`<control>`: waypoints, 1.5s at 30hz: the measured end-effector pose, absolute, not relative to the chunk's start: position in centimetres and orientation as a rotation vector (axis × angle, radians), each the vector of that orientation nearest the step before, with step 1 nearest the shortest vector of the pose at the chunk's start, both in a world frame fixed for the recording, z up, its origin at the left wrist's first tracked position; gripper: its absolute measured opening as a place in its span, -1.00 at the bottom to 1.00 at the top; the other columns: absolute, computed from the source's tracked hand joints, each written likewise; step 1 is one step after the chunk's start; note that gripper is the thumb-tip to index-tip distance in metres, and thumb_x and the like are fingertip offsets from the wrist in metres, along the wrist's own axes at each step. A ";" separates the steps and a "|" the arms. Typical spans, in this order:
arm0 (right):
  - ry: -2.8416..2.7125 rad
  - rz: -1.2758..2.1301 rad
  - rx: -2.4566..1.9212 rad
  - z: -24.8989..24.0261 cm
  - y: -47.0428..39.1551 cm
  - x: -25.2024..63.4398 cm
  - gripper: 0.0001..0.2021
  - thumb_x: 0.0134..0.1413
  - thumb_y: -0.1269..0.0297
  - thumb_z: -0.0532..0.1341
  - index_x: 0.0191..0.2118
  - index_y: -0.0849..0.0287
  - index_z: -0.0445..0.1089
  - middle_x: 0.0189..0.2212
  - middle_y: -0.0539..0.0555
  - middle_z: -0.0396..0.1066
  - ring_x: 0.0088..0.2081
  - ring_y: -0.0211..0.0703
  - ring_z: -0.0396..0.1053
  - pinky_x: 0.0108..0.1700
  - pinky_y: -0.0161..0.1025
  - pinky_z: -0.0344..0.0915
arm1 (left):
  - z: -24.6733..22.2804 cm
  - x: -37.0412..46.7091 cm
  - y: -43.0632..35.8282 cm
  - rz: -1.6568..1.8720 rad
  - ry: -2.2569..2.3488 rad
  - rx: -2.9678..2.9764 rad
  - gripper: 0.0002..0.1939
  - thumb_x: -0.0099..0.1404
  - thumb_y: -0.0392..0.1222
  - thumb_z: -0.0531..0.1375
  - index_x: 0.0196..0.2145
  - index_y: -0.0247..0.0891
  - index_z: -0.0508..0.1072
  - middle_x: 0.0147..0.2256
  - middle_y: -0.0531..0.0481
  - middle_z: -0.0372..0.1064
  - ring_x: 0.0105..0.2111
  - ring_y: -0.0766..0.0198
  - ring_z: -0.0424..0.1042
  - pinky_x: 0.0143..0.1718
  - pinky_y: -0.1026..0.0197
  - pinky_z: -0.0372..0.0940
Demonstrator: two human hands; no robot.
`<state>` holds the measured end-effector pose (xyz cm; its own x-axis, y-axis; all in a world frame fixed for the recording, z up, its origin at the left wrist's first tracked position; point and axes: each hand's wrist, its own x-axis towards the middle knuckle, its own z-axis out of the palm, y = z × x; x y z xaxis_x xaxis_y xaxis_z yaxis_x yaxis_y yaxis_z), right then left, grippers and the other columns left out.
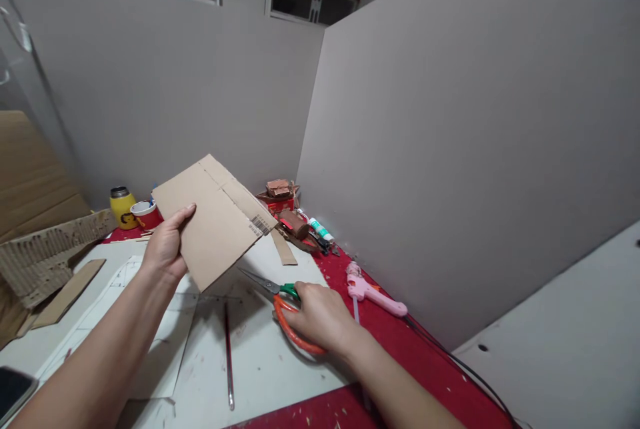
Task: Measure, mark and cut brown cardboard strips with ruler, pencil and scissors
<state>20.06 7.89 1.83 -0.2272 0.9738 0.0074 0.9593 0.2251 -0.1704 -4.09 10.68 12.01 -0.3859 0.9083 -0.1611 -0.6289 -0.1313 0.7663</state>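
L hand (169, 242): is closing partway on cardboard panel (215, 229), thumb lying flat on the near face, fingers going behind.
Cardboard panel: is hanging tilted in the air above the worktop, L of ctr; is showing a barcode at its R corner & a crease line nr the upper R edge.
R hand (323, 315): is curling round scissors (270, 286), fingers wrapping the handles.
Scissors: are pointing up-L, tips sitting just below the panel's lower R edge, w/ a small gap showing; 1 green hdl, 1 orange.
White board (270, 385): is covering most of the worktop, over red cloth (405, 355).
Pen (229, 355): is lying on the board, btwn the forearms.
Paper sheet (163, 369): is lying under the L forearm.
Pink glue gun (375, 294): is resting on the cloth, R of scissors, cord trailing R.
Cardboard strip (285, 250): is lying behind the panel, nr its R corner.
Back L: yellow jar (123, 209) is standing beside red tub (147, 217).
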 end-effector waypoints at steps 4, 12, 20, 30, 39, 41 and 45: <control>-2.389 0.181 -1.868 1.6 7.9 20.1 -0.63 0.15 0.01 0.14 -0.25 0.22 0.53 -0.27 0.32 0.60 -0.22 0.21 0.56 -0.30 -0.13 0.28 | 11.9 -4.5 10.9 1.783 0.941 0.408 -0.89 0.22 -0.44 0.21 -0.39 -0.30 0.49 -0.50 0.04 0.53 -0.54 0.25 0.55 -0.29 0.17 0.55; -2.421 0.177 -1.845 1.1 8.1 20.3 -0.68 0.14 0.05 0.16 -0.25 0.19 0.53 -0.26 0.28 0.60 -0.23 0.16 0.56 -0.28 -0.15 0.28 | 11.2 -4.6 11.5 1.780 0.977 0.404 -0.89 0.16 -0.43 0.25 -0.38 -0.27 0.48 -0.51 0.06 0.50 -0.49 0.22 0.56 -0.30 0.17 0.53; -2.478 0.226 -1.779 2.3 7.5 20.4 -0.73 0.07 0.09 0.22 -0.28 0.18 0.52 -0.27 0.24 0.60 -0.23 0.13 0.55 -0.33 -0.18 0.24 | 8.8 -4.9 13.0 1.579 1.136 0.499 -0.82 0.39 -0.20 0.24 -0.08 -0.32 0.46 -0.16 -0.05 0.47 -0.27 0.24 0.51 -0.27 0.12 0.47; -2.321 0.140 -1.736 9.4 15.1 21.1 -0.73 0.35 0.16 0.11 -0.17 0.18 0.52 -0.20 0.08 0.57 -0.19 -0.08 0.50 -0.19 -0.23 0.34 | 3.7 -6.7 15.0 1.053 1.288 0.606 -0.65 0.40 -0.09 0.22 0.08 -0.27 0.39 0.04 -0.15 0.38 -0.08 0.10 0.47 -0.10 -0.04 0.43; -2.291 -0.036 -1.774 8.1 28.4 16.4 -0.69 0.31 0.19 0.22 0.09 0.17 0.37 0.07 0.16 0.39 -0.02 -0.02 0.43 -0.01 0.02 0.44 | 1.5 -6.8 15.5 0.964 1.461 0.849 -0.64 0.40 -0.08 0.22 0.08 -0.27 0.40 0.04 -0.13 0.38 -0.07 0.07 0.46 -0.09 -0.05 0.42; -2.313 -0.063 -1.792 7.8 30.3 15.2 -0.69 0.31 0.19 0.22 0.10 0.17 0.37 0.07 0.16 0.39 -0.02 -0.02 0.44 -0.02 0.02 0.44 | 1.2 -7.1 15.8 1.013 1.520 0.911 -0.64 0.40 -0.07 0.22 0.07 -0.28 0.40 0.05 -0.13 0.38 -0.06 0.05 0.46 -0.08 -0.06 0.42; -2.362 -0.092 -1.853 6.9 33.2 13.2 -0.66 0.29 0.19 0.25 0.10 0.22 0.36 0.06 0.20 0.39 -0.02 -0.01 0.44 -0.02 0.01 0.44 | 0.4 -8.0 16.5 1.163 1.610 1.000 -0.64 0.40 -0.07 0.22 0.08 -0.26 0.40 0.06 -0.14 0.37 -0.04 0.05 0.45 -0.06 -0.07 0.41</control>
<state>13.18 33.19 6.89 -0.2327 0.9616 0.1454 0.9700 0.2404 -0.0370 -8.00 16.47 0.35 -0.2824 0.9389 -0.1968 0.1077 0.2349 0.9660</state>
